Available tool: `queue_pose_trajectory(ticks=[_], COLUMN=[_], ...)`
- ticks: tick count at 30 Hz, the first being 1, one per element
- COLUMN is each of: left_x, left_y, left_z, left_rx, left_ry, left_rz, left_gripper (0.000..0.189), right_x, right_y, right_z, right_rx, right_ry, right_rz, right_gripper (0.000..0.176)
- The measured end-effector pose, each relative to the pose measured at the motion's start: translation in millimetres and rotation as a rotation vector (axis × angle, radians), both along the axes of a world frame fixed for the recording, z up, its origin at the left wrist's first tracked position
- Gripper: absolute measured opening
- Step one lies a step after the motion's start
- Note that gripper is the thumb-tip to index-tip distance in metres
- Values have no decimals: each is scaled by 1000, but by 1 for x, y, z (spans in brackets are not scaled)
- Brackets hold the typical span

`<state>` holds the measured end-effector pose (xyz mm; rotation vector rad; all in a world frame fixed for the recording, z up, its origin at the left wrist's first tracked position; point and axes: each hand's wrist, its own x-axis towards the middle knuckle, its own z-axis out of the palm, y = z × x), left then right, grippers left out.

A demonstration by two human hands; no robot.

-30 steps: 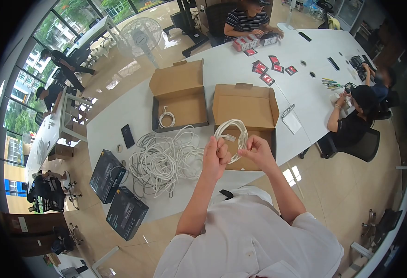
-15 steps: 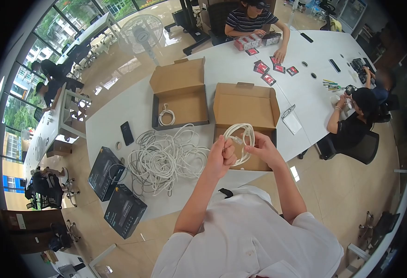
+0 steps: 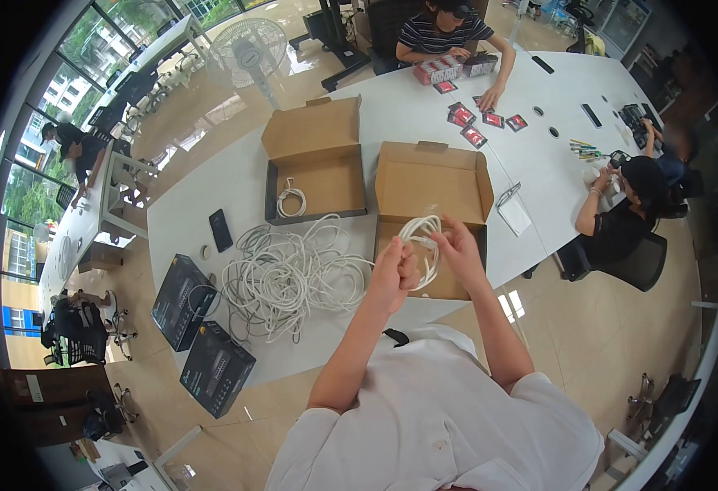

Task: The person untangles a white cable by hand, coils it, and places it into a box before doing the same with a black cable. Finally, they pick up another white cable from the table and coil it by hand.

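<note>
A coiled white cable (image 3: 429,232) hangs between my two hands, over an open cardboard box (image 3: 434,182). My left hand (image 3: 395,274) is closed round the lower left of the coil. The fingers of my right hand (image 3: 454,245) pinch the coil's right side. Left of my hands lies a tangled heap of white and grey cables (image 3: 281,282). Behind the heap, a second open box (image 3: 314,135) holds a small coil of white cable (image 3: 292,201).
Two dark product boxes (image 3: 216,368) lie at the table's (image 3: 180,196) near left edge, with a black phone (image 3: 220,230) behind them. Across the table a person handles red packets (image 3: 473,136); other people sit at the right. A white fan (image 3: 249,56) stands beyond.
My right hand has risen a little and turned at the coil, while my left hand keeps its hold. The view has shifted slightly. The co-worker's hand across the table has moved slightly.
</note>
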<state>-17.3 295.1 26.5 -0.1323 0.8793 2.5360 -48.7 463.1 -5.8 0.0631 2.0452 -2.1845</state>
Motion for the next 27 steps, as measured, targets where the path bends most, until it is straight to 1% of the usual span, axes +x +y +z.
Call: queue_pose_trajectory(ticks=[3,6,9,11,12,14,16,19,20,23,26,27], left_x=[-1,1,2,5,7,10,14,17,18,20,24,24], left_y=[-13,-17,-11,-6,-5,-4,-3,-5,-6,-10,-20,-26], left_z=[-1,0,0,-3,-3,-3,-2,1,0,-4,-10,-13], left_rx=[99,126,125,102,90,66,99,118,116,133,209,241], left_ry=[-65,-76,-93,-139,-119,-80,-29,-12,-18,-50,-89,-100], left_rz=[40,36,14,12,-11,-53,-38,-26,-19,34,109,133], left_gripper=[36,36,36,36,36,36,36,35,35,35,34,34], right_x=[-8,-8,-16,-17,-16,-10,-4,-2,-3,-9,-12,-13], right_y=[12,12,11,10,8,3,2,-2,-2,-6,-8,-12], right_z=[12,26,2,-4,-8,-3,-6,-7,-5,-17,-18,-11], right_rx=[-53,35,-40,-19,-11,-152,-302,-464,-524,-617,-819,-822], right_ry=[-32,-53,-112,-110,-110,-249,-383,-377,-389,-427,-371,-383], right_rz=[112,188,282,319,347,316,306,281,271,246,392,404], right_gripper=[50,48,45,43,42,41,40,39,44,49,51,48])
